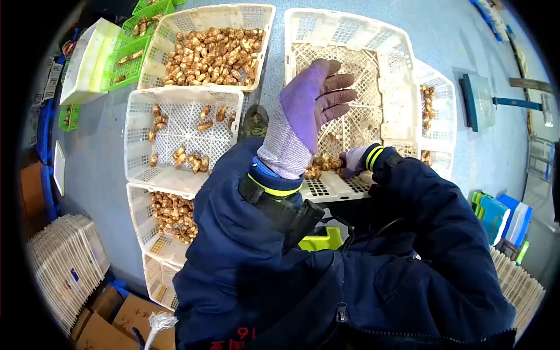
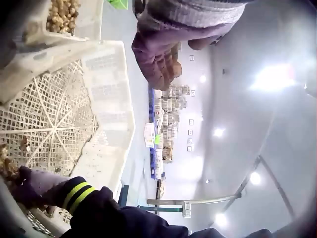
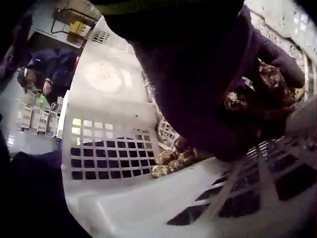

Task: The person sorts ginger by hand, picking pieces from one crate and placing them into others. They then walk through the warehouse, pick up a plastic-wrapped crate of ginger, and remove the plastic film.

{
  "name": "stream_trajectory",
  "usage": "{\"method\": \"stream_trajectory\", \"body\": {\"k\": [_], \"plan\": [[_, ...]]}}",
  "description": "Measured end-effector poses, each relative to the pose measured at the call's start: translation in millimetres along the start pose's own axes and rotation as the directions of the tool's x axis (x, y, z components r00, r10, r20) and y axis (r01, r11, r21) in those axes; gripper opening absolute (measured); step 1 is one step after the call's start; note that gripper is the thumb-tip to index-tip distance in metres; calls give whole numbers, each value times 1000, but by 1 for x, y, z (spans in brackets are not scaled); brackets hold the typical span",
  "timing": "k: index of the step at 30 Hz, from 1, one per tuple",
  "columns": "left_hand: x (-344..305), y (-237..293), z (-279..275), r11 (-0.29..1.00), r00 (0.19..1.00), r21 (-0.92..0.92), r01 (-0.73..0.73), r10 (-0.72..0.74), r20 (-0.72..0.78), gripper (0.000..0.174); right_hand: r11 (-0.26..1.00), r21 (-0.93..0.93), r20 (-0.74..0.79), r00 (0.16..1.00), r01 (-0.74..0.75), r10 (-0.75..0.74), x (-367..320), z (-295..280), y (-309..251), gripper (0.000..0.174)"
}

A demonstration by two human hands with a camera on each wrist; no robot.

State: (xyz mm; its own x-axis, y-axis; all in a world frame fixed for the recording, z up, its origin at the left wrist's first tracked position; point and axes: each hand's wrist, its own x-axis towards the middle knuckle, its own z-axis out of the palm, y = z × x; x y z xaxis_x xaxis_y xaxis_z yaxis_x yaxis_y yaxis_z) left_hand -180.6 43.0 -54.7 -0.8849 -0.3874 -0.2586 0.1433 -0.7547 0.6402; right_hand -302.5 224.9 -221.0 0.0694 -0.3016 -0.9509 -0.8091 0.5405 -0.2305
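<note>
My left hand [image 1: 318,102], in a purple-palmed glove with brown-stained fingers, is raised above a white plastic crate [image 1: 356,32]. Its fingers are extended and it holds nothing. Low in the crate's near side, my gloved right hand [image 1: 353,162] reaches down to a small heap of knobbly brown tubers [image 1: 315,168]. In the right wrist view its fingers curl round a dark, dirt-covered tuber [image 3: 272,82]; part of the grip is in shadow. More tubers [image 3: 171,162] lie beside that hand against the crate wall. Elsewhere the latticed crate floor shows dirt and small scraps.
To the left stand crates with tubers: a well-filled one [image 1: 265,46], one with scattered pieces [image 1: 134,134] and another [image 1: 140,204] below. A further crate [image 1: 446,111] sits on the right. Green baskets [image 1: 125,64] stand far left; a blue-edged scale [image 1: 475,102] is at right.
</note>
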Motion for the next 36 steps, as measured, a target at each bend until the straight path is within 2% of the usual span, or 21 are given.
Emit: {"method": "stream_trajectory", "body": {"k": [1,2,5,7,8,9,11,13,17,19,20,21,23,24,27,28,29,31,32,34,36], "plan": [[1,-1,1,1000,1000,-18,7,-8,-15,51,1000,7,-24,1000,4,-4,-1,1,0,62],[1,-1,3,999,999,-37,17,-18,-28,48,993,109,60,997,-45,39,-2,-2,4,66],[3,-1,6,1000,999,6,18,-18,-47,49,989,137,130,991,-47,29,4,-5,6,47],[-2,1,13,994,998,110,11,-4,-63,55,983,165,23,997,-76,73,-12,-14,12,32],[5,-2,6,996,997,63,66,-63,-46,54,893,438,70,994,-103,80,-22,-15,24,36],[9,-7,-1,996,997,58,71,-70,-35,55,798,598,125,992,-71,-5,-38,-18,27,27],[7,-10,-2,994,999,97,46,-45,-11,54,735,673,-74,996,81,-42,-71,-26,32,22],[9,-18,-1,992,997,110,66,-69,18,53,556,688,-425,880,467,-213,-105,-33,32,26],[4,-35,16,918,981,374,133,-176,83,50,43,524,-841,525,851,-128,-174,-28,0,40],[-3,-39,30,902,949,390,184,-267,169,48,75,511,-859,511,856,20,-204,-22,-14,40],[-4,-42,34,899,943,387,205,-288,169,49,653,6,-991,91,757,-97,-196,-20,-10,36],[-10,-39,51,807,957,573,144,-261,128,55,296,434,-895,445,851,34,-206,-18,-12,32],[-7,-58,51,730,962,683,-16,-175,210,56,120,441,-896,429,889,114,-203,-17,-16,30],[-10,-65,54,677,971,731,-88,-105,214,48,275,382,-924,365,882,113,-202,-15,-15,29],[-9,-70,53,802,982,593,65,-157,104,40,600,91,-994,112,795,2,-198,-16,-2,31],[-6,-65,53,773,978,626,99,-192,82,32,154,427,-903,414,891,111,-204,-19,3,33],[-6,-63,55,810,979,572,126,-194,60,29,135,403,-912,386,905,136,-212,-19,7,35],[-4,-61,52,860,969,493,130,-216,121,30,-414,156,-979,197,897,57,-204,-17,15,38],[0,-63,47,884,958,443,153,-242,153,31,-429,208,-951,284,879,121,-207,-14,23,44],[8,-70,42,918,932,338,206,-290,219,33,-492,237,-949,308,838,68,-212,-12,26,46],[8,-74,47,926,944,305,222,-282,170,29,-506,233,-951,302,830,58,-209,-11,27,47]]}}
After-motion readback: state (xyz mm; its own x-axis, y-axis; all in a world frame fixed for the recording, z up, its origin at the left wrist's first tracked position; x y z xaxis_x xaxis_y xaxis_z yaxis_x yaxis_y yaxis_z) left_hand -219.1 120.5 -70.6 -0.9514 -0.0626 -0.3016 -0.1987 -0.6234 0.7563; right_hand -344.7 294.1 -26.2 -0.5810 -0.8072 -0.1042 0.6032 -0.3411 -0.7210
